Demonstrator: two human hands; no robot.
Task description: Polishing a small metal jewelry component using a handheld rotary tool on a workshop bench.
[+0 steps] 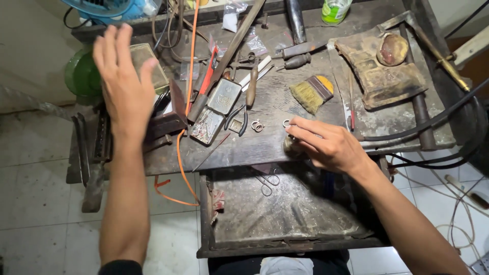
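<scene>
Head view, workbench from above. At about 10 o'clock the left hand hangs over the left bench edge, fingers spread wide, holding nothing; below it sit a dark metal block and a green round object. Risk: a blind drop of that hand could knock the block or the loose tools off the edge.

Centre: an open tin, pliers, an orange cable trailing across the bench and off the front. A small ring lies loose at the centre.

At 3 o'clock from centre the right hand rests on the bench front, fingertips pinched around a second small ring; how firm the pinch is I cannot tell. A slip likely sends the ring into the tray below or the floor. A brush lies just beyond.
</scene>
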